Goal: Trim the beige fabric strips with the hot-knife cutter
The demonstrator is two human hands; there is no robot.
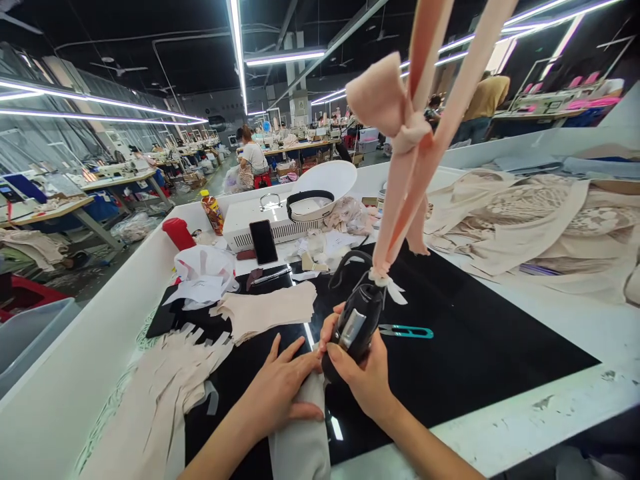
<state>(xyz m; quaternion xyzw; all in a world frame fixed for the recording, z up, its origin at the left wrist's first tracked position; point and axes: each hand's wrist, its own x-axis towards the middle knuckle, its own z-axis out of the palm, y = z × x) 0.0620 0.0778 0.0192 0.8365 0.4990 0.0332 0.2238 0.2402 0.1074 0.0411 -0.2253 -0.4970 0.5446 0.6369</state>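
Observation:
My right hand [367, 373] is wrapped round a black hand-held electric tool [357, 323] with a shiny silver panel. Its lower end rests at the right edge of a pale strip of fabric [303, 447]; its working part is hidden. A knotted band of peach fabric [400, 180] rises from the tool's top, and a black cord [345, 263] loops behind it. My left hand [280, 387] lies flat with spread fingers on the pale strip, just left of the tool. Both are over a glossy black board [480, 347]. Turquoise thread snips [407, 331] lie right of the tool.
Beige cut pieces [270, 310] and a strip-ended pile [155, 393] lie left. Behind are a phone [263, 241], a white metal box [250, 223] and a bottle [213, 212]. Beige lace-patterned fabric [530, 227] heaps at right. A raised white side [85, 347] borders the table's left.

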